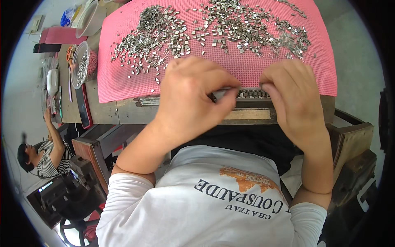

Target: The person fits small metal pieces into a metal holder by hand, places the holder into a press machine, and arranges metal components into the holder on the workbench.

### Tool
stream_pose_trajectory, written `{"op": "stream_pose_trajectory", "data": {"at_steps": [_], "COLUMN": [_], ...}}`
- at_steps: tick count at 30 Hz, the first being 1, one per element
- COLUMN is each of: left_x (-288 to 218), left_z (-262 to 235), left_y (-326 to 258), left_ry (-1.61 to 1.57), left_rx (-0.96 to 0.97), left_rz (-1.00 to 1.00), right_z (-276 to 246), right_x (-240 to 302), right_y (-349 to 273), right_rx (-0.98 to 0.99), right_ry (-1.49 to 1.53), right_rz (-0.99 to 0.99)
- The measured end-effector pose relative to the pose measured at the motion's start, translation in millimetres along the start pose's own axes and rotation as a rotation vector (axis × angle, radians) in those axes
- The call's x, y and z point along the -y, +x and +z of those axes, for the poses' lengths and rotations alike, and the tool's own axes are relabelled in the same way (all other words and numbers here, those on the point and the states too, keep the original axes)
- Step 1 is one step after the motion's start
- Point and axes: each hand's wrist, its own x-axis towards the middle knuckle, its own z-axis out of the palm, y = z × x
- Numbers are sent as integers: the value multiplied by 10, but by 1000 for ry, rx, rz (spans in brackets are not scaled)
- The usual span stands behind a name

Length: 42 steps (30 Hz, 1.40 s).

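Note:
A long metal bar with a row of small slotted pieces (252, 94) lies along the near edge of a pink mesh mat (117, 41). Over its middle, my left hand (193, 92) is closed in a pinch, thumb and index finger curled toward each other. Just right of it, my right hand (294, 92) also pinches at the bar, fingertips above the row. Whatever either pinch holds is too small or hidden to make out. Beyond my hands, many tiny silvery metal parts (234, 29) are strewn across the mat, with another heap (154, 33) at the left.
Left of the mat stands a clear tub of small metal parts (83, 66), near a red-edged phone (84, 107) and orange scissors (70, 53). Another plastic tub (89, 20) sits farther back. A person in a striped shirt (53, 156) works at the far left. A wooden drawer (349, 136) juts out at right.

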Motion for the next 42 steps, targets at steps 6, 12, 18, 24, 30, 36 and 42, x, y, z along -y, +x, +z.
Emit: {"op": "stream_pose_trajectory", "data": {"at_steps": [6, 12, 18, 24, 30, 36, 42], "left_x": [-126, -182, -165, -150, -129, -92, -83], "left_z": [187, 285, 291, 291, 288, 302, 290], "left_y": [-38, -60, -102, -135, -137, -137, -141], "left_ry": [9, 42, 28, 27, 7, -19, -58], "left_rx": [-41, -80, -84, -93, -92, -73, -92], "left_rz": [54, 68, 47, 31, 19, -6, 28], "right_z": [26, 66, 97, 90, 99, 139, 151], "right_x": [143, 157, 156, 155, 132, 136, 142], "right_y": [-197, -212, -201, -202, -213, -182, -177], "right_rx": [-34, -71, -58, -66, -83, -83, -96], "right_ry": [-12, -67, -106, -64, -14, -28, -4], "right_rz": [83, 74, 47, 63, 73, 81, 72]}}
